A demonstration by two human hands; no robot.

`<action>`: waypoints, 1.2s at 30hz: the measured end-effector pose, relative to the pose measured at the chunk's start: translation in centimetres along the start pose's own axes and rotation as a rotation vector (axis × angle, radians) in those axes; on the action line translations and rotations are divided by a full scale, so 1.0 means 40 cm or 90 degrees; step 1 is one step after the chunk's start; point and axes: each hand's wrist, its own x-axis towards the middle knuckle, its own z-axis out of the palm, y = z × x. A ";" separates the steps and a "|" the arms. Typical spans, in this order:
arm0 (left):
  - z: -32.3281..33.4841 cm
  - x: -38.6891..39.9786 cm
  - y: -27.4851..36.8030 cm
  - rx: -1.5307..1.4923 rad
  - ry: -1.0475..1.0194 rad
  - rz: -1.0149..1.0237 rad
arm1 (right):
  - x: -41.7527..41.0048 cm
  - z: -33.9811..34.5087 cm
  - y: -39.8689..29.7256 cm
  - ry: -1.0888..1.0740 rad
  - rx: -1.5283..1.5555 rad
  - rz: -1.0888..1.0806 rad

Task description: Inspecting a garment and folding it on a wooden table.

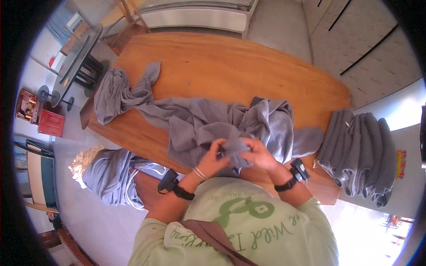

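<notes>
Both of my hands are close together over the near edge of the wooden table (pixel 213 66). My left hand (pixel 216 158) and my right hand (pixel 259 154) hold a bunched part of a grey cloth (pixel 234 149) between them, its surface slightly blurred. The rest of the rumpled grey fabric (pixel 196 116) spreads across the table beneath and beyond my hands. At its left end lies a twisted, heaped grey cloth (pixel 116 93); whether it is one piece with the middle part, I cannot tell. Some fingertips are hidden by the cloth.
Folded dark grey cloths (pixel 359 153) hang over the table's right end. Left of me, a blue-grey cloth bundle with white cords (pixel 111 176) lies beside the near table edge. A wooden chair (pixel 128 30) stands behind the far left corner.
</notes>
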 end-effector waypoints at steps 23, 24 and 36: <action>-0.220 -0.081 -0.105 0.611 -0.425 -0.227 | 0.174 -0.194 0.188 0.309 -0.875 -0.260; -0.232 -0.079 -0.101 0.629 -0.415 -0.254 | 0.166 -0.203 0.192 0.324 -0.845 -0.290; -0.075 -0.156 0.007 0.377 -0.253 -0.077 | -0.071 -0.357 0.228 0.602 -0.703 -0.038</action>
